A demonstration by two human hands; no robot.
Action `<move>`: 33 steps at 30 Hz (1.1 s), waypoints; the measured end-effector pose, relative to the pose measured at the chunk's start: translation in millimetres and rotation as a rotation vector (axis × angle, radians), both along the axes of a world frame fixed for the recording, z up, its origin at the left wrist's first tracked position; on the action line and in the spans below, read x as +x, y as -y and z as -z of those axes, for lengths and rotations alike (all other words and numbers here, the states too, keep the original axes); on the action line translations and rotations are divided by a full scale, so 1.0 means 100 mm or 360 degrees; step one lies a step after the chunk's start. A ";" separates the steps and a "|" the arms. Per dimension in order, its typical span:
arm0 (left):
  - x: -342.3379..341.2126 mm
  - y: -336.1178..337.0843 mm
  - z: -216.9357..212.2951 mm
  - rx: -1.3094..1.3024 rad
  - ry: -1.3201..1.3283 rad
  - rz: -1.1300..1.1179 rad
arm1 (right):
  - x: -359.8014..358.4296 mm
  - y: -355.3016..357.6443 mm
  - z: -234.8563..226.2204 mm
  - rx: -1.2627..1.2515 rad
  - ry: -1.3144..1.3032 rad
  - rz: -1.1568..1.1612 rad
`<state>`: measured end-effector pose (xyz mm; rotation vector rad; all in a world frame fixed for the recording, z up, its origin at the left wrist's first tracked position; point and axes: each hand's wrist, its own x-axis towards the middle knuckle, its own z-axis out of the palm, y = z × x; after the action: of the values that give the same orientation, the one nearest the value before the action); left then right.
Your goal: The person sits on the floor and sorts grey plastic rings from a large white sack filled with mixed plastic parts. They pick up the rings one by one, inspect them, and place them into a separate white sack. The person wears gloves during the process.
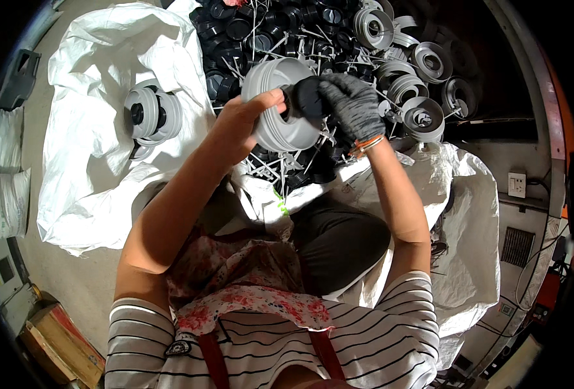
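Left hand [245,123], bare: fingers curled around the side of a grey ribbed plastic housing [275,104], thumb lying across its upper edge. Grip is closed on the housing, which is held in the air above the lap and the heap, open face turned toward the other hand.

Right hand [352,104], in a grey knit glove with an orange cuff: fingertips pressed together on a black round cap [309,98]. The cap sits at the mouth of the housing, touching it; how deep it is seated cannot be told.

Directly under and behind both hands: a heap of black caps [248,29] mixed with thin white plastic sprue pieces [267,165]. To the right of the heap, more grey housings [423,117] lying loose. Everything rests on white woven sacking [99,162]. On the sacking to the left, well apart from the hands, a small stack of grey housings with black centres [151,113].
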<state>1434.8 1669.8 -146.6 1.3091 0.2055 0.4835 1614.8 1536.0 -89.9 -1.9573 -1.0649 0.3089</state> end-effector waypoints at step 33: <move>-0.26 0.11 -0.67 -0.0470 -0.0183 0.0255 | -0.51 0.05 -0.34 -0.0964 -0.1347 -0.0135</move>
<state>1408.5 1659.1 -79.8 1.0545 0.2554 0.2310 1563.4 1531.5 -55.5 -1.9446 -0.5050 1.4909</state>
